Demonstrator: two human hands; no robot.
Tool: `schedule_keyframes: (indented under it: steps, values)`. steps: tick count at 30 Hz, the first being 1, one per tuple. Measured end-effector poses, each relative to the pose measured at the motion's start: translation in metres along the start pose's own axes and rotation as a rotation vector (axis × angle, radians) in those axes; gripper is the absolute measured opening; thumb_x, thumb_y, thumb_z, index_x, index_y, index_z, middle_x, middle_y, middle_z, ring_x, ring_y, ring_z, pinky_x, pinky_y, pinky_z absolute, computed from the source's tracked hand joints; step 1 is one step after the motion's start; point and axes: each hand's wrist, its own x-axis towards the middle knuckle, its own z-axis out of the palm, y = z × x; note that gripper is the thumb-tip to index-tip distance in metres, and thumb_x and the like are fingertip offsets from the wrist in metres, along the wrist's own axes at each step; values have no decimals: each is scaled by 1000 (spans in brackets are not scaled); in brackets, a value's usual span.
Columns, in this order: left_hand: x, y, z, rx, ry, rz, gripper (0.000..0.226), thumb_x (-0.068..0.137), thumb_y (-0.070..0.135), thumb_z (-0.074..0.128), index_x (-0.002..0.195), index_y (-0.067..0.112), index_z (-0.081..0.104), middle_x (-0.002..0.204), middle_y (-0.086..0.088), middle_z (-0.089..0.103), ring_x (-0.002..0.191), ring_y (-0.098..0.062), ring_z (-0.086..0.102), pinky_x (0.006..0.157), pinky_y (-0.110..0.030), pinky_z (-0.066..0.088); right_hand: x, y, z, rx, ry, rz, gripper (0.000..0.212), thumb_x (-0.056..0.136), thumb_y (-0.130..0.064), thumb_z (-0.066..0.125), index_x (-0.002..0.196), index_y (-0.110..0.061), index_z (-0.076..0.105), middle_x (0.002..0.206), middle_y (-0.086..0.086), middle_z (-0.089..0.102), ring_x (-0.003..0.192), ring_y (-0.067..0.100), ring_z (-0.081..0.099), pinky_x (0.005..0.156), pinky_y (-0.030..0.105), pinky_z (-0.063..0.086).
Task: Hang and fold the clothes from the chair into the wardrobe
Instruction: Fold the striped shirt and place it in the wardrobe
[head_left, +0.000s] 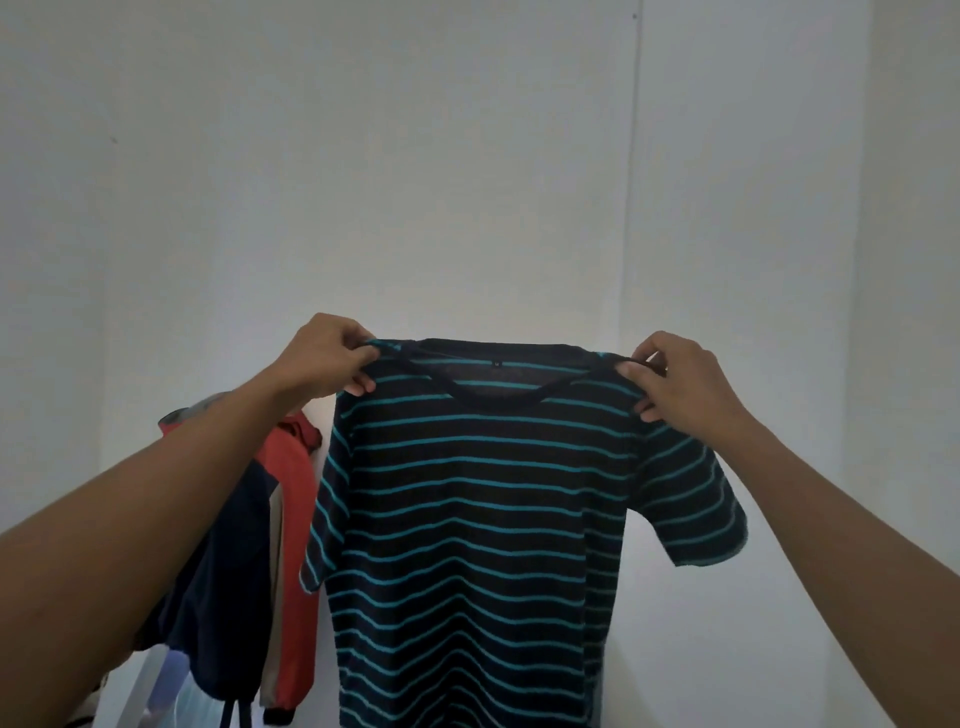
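Striped T-shirt (478, 519): dark, teal stripes, short sleeves; held up flat, front facing the person, hem hanging out of view below. Left hand (324, 358): pinches the shirt's left shoulder seam beside the collar. Right hand (680, 382): pinches the opposite shoulder, fingers curled over the fabric. Behind the shirt: pale wall (467, 156). Left of the shirt, partly behind the left forearm: hanging garments, one red (293, 499), one navy (228, 571).

Step, as judged: shirt spread for inspection ahead of hanging or folding. Next move calls for a hanger or a flat surface; neither is in view.
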Motion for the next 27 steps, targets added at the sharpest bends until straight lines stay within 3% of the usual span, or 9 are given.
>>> schedule_keyframes:
  steps: [3,8,12,16,20,23,25,27]
  values:
    - [-1,2,-7,35,-33,23,19,92,-4,59,100,7,73,89,-12,76,78,-21,76,83,-38,61,2,3,-10,-15,-70,-40,8,93,-17,67,100,-19,65,94,1,70,66,14,73,72,31,62]
    - [-3,8,-12,58,-81,-21,17,96,-4,55,99,3,70,90,-18,75,78,-26,76,83,-42,61,1,0,-16,35,-95,-24,15,100,-8,53,102,-16,66,94,5,70,68,14,73,66,24,61]
    - [-7,11,-14,68,-155,-53,22,101,-1,45,105,4,66,94,-18,73,80,-26,76,84,-43,60,1,-5,-20,2,-135,11,16,103,-13,48,108,-16,63,95,7,69,77,20,74,78,37,62]
    - [-14,18,-21,-44,-218,15,24,101,-1,39,100,-2,62,106,-20,72,95,-26,74,98,-41,54,1,-5,-32,58,-257,98,21,105,-15,38,109,-13,58,105,6,66,93,20,71,90,42,57]
    - [-19,32,-17,-340,-198,58,23,96,-1,37,94,-1,60,99,-23,65,92,-33,72,93,-38,57,1,-14,-36,363,-230,143,31,105,-15,29,97,-1,56,100,13,68,91,25,70,82,39,58]
    - [-20,44,-10,-618,-168,50,34,97,7,34,97,-3,66,95,-15,70,92,-33,68,81,-40,58,0,-24,-35,836,-203,158,28,99,-17,33,90,-6,57,92,11,61,87,28,61,71,40,55]
    - [-22,51,-4,-836,-253,54,44,96,18,25,112,-1,61,101,-14,67,96,-30,65,79,-40,57,-2,-30,-32,1046,-306,87,26,97,-20,40,103,-6,61,98,12,58,92,29,58,74,46,56]
    - [-27,59,4,-938,-340,110,39,96,19,30,120,0,54,105,-15,64,98,-29,64,79,-38,58,-5,-40,-25,1049,-319,-12,22,97,-11,55,116,-2,60,103,14,65,96,31,65,77,46,58]
